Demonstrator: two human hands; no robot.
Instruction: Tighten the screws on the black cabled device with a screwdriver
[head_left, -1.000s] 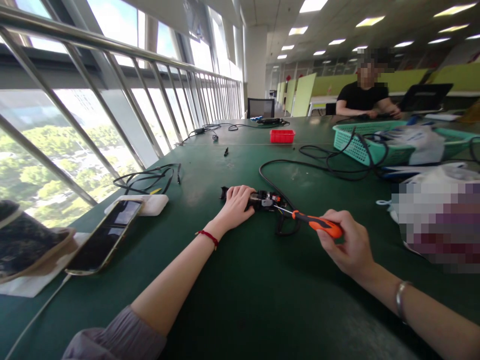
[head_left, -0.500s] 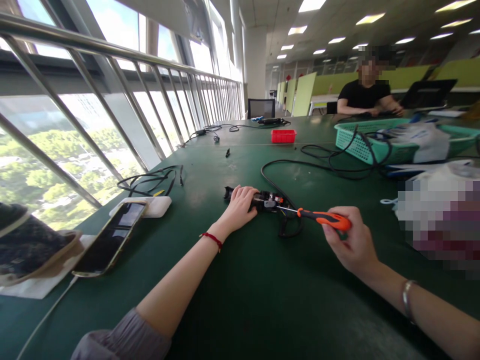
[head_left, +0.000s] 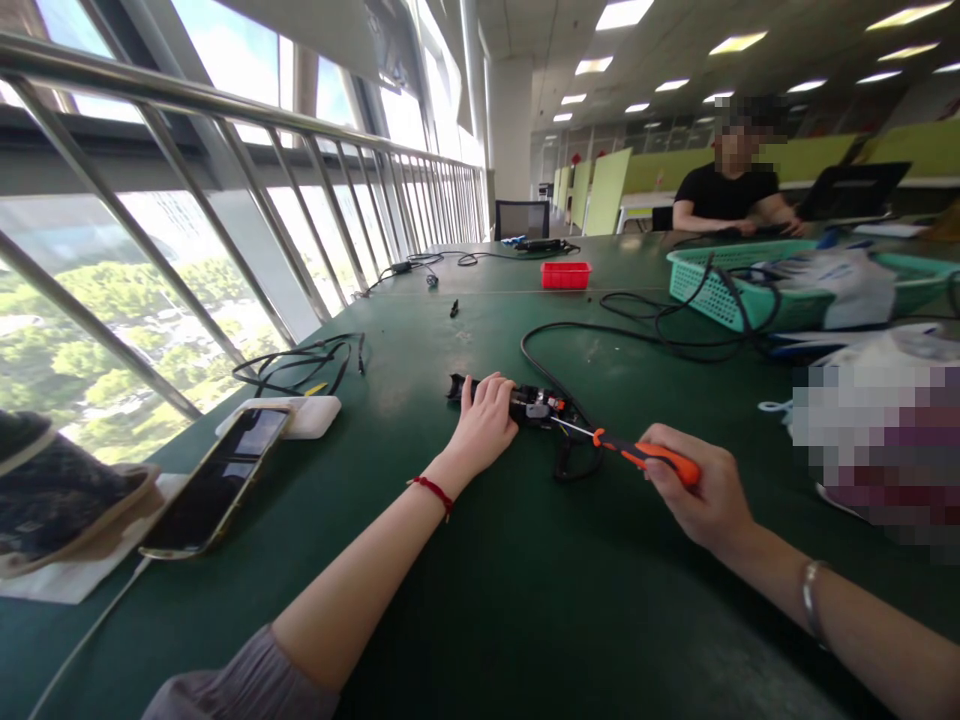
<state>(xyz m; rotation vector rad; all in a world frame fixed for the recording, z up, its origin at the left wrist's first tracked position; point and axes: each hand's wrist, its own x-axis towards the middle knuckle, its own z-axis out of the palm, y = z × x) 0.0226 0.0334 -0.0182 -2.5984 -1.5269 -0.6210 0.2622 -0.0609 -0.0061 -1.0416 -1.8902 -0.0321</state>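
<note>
While my left hand (head_left: 485,420) clasps the black device (head_left: 535,409) against the green table (head_left: 465,580), my right hand (head_left: 705,492) grips the screwdriver (head_left: 628,450), tip by its exposed parts, screwdriver work I judge calls next for careful alignment.

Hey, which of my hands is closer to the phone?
Left. Your left hand is to the right of the phone, on the black device; your right hand is farther right, holding the screwdriver.

Orange and black on the screwdriver (head_left: 634,450), black with a fleck of orange on the device (head_left: 519,408)! Dark green surface (head_left: 495,600), bright red bin (head_left: 566,280), mint-green basket (head_left: 688,280).
</note>
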